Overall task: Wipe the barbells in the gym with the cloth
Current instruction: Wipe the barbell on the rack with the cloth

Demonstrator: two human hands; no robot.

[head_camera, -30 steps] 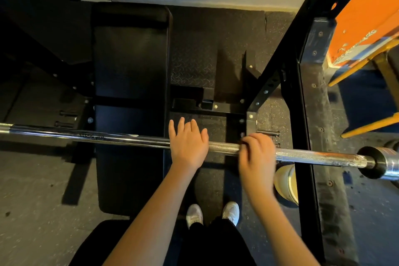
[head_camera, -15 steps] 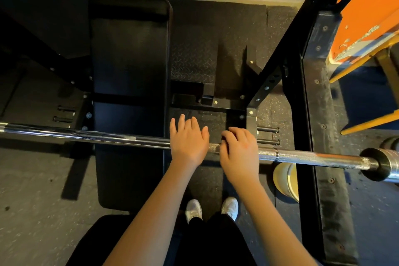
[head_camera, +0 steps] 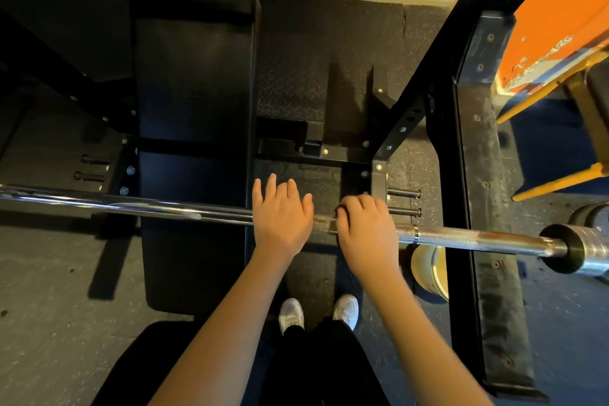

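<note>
A steel barbell [head_camera: 461,236] runs left to right across the view at waist height, its sleeve [head_camera: 590,255] at the far right. My left hand [head_camera: 280,217] lies flat on the bar with straight fingers. Just to its right, my right hand [head_camera: 365,227] curls over the knurled part of the bar. It grips a dark cloth [head_camera: 339,212] wrapped on the bar. Only an edge of the cloth shows by the fingers.
A black padded bench [head_camera: 194,102] lies under the bar on the left. The black rack upright [head_camera: 425,92] and its base beam [head_camera: 487,241] stand on the right. A yellowish tub [head_camera: 428,270] sits on the floor below the bar, and an orange frame [head_camera: 560,13] fills the upper right.
My right hand has slid left along the bar with the cloth, from near the rack upright to close beside my left hand. The left hand has stayed in place.
</note>
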